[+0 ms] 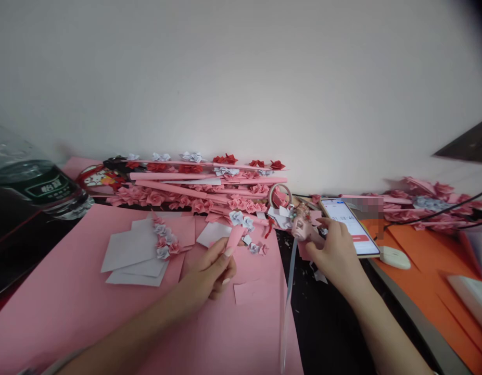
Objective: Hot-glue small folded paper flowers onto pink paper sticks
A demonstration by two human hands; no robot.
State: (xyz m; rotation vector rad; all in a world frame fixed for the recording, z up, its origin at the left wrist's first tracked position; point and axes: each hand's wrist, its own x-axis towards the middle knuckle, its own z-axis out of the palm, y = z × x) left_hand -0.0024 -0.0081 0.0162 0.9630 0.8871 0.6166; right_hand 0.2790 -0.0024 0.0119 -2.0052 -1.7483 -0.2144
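Note:
My left hand [221,265] pinches a narrow rolled strip of pink paper [235,238] between thumb and fingers. White paper flowers [241,221] show at its far end. Just beyond my fingers, a few more white and pink paper flowers [256,248] lie on a large pink sheet [241,333]. To the right, my right hand [334,242] has its thumb and forefinger apart, beside a small pink trinket [301,228] with a beaded top. A pale translucent strip [291,286] hangs down from near the trinket. What lies under the palm is hidden.
Pink rolls and red, white and pink paper flowers [202,192] are piled along the wall. White paper squares [135,255] lie left. A tape roll [280,197], a phone [352,224], a white case [395,257] and orange sheets [424,260] are right; a water bottle [34,179] stands far left.

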